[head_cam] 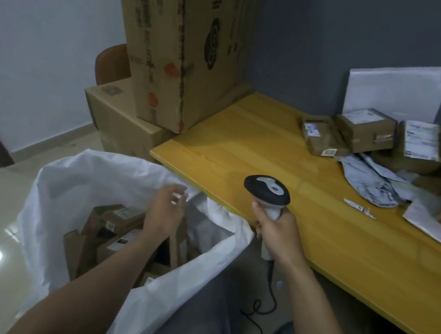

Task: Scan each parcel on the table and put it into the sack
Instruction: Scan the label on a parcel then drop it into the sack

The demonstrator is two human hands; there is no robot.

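A large white sack stands open on the floor left of the yellow table. Several brown parcels lie inside it. My left hand hovers over the sack's mouth with fingers spread and nothing in it. My right hand grips the grey handle of a barcode scanner at the table's front edge, its black head upward. At the table's far right sits a heap of small cardboard parcels with labels and a crumpled grey mailer bag.
Big cardboard boxes lean at the table's left end, stacked on another box. A white envelope leans on the grey wall. A torn label and a flat white mailer lie at the right. The scanner's cable hangs down.
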